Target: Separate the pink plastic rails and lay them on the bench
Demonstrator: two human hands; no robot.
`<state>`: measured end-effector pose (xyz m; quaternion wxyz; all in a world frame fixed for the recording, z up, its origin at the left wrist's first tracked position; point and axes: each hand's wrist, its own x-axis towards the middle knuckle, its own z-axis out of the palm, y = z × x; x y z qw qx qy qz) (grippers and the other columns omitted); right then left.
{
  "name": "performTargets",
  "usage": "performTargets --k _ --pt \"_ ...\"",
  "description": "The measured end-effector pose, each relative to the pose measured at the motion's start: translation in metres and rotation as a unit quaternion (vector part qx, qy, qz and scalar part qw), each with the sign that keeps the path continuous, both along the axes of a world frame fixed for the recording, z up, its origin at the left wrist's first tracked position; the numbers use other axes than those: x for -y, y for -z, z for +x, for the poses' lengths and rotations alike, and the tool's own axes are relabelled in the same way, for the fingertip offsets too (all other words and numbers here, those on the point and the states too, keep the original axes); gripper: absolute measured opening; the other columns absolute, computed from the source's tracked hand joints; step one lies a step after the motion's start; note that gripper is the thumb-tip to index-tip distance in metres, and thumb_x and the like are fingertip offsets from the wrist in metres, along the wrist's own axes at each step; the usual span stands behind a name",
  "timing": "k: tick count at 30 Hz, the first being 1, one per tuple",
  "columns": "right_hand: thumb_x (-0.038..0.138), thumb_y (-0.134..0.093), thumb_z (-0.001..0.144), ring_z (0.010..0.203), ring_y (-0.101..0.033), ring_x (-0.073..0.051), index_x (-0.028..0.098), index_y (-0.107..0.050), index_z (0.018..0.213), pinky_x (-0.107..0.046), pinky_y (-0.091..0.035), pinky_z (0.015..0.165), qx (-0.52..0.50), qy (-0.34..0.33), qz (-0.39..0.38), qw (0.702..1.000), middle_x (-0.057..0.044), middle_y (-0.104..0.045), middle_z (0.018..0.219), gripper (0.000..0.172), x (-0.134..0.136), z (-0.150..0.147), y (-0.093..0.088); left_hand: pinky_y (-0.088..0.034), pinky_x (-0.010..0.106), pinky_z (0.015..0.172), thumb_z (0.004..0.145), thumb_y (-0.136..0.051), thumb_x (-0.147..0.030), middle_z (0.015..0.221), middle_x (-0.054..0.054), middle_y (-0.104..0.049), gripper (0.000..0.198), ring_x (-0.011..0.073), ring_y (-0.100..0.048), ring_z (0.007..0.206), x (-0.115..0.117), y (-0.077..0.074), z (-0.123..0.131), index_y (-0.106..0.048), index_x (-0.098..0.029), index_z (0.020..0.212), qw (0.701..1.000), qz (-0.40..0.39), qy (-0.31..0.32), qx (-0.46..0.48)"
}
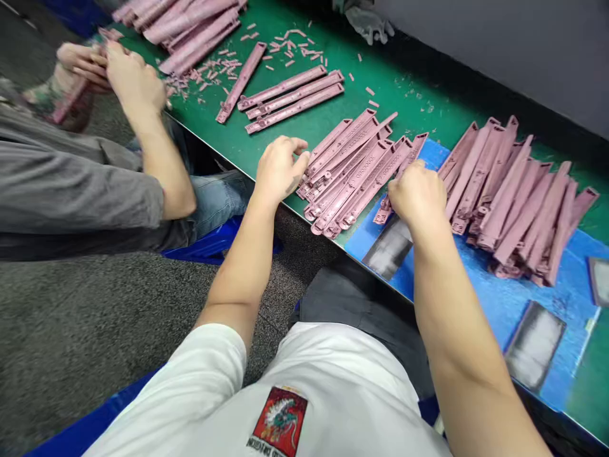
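The half-open left hand (280,171) touches the left edge of a pile of pink plastic rails (354,174) on a green desk (380,70), their long axes angled away rightward. The curled right hand (416,193) covers the pile's right end; whether it grips is unclear.

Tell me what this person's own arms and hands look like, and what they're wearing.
The left hand and right hand are bare, with no gloves. The forearms are uncovered below a short white sleeve of a white T-shirt with a red printed emblem. A small dark mark shows on the left hand.
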<state>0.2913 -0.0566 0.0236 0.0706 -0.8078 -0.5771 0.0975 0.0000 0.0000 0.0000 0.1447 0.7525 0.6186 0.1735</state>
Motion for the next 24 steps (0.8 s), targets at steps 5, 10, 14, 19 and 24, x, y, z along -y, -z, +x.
performTargets --k 5,10,14,19,24 --pt "0.036 -0.059 0.113 0.119 -0.081 -0.049 0.004 -0.066 0.159 -0.069 -0.061 0.111 -0.045 -0.013 0.127 0.991 -0.028 -0.082 0.114 0.057 0.023 0.026 0.01 -0.052 0.055 0.131 0.116 -0.062 -0.033 0.147 0.02 -0.079 0.038 0.0431 -0.068 0.146 -0.026 0.002 0.027 -0.088 -0.02 0.141 0.997 -0.016 0.063 -0.029" --pt "0.051 -0.06 0.118 0.104 -0.081 -0.037 0.017 -0.068 0.16 -0.057 -0.066 0.102 -0.128 -0.038 0.217 0.967 -0.014 -0.08 0.102 0.054 0.072 0.029 0.001 -0.057 0.058 0.118 0.106 -0.076 -0.028 0.116 0.02 -0.083 0.018 0.0446 -0.076 0.126 -0.045 0.005 0.045 -0.09 -0.017 0.104 0.996 -0.04 0.064 -0.046" --pt "0.053 -0.076 0.112 0.076 -0.074 -0.021 0.026 -0.077 0.124 -0.036 -0.065 0.074 -0.304 -0.02 0.261 0.916 -0.002 -0.077 0.094 0.03 0.123 0.03 -0.005 -0.057 0.047 0.102 0.098 -0.085 -0.024 0.086 0.009 -0.073 0.014 0.0326 -0.072 0.098 -0.063 0.007 0.041 -0.079 -0.019 0.086 0.99 -0.07 0.06 0.102" --pt "0.042 -0.09 0.098 0.049 -0.06 -0.015 0.031 -0.064 0.108 -0.027 -0.05 0.041 -0.51 0.047 0.364 0.778 0.004 -0.074 0.084 0.03 0.183 0.05 -0.014 -0.052 0.032 0.086 0.104 -0.084 -0.022 0.075 -0.002 -0.058 0.024 0.0174 -0.053 0.079 -0.046 -0.003 0.039 -0.065 -0.021 0.089 0.927 -0.026 0.003 0.374" --pt "0.041 -0.086 0.092 0.036 -0.028 -0.011 0.027 -0.068 0.087 -0.026 -0.028 0.033 -0.521 0.073 0.444 0.725 0.01 -0.036 0.053 0.023 0.227 0.086 -0.026 -0.043 0.034 0.056 0.112 -0.073 -0.064 0.072 -0.001 -0.055 0.036 0.02 -0.048 0.059 0.071 -0.032 0.092 -0.07 -0.028 0.114 0.755 -0.097 0.056 0.646"
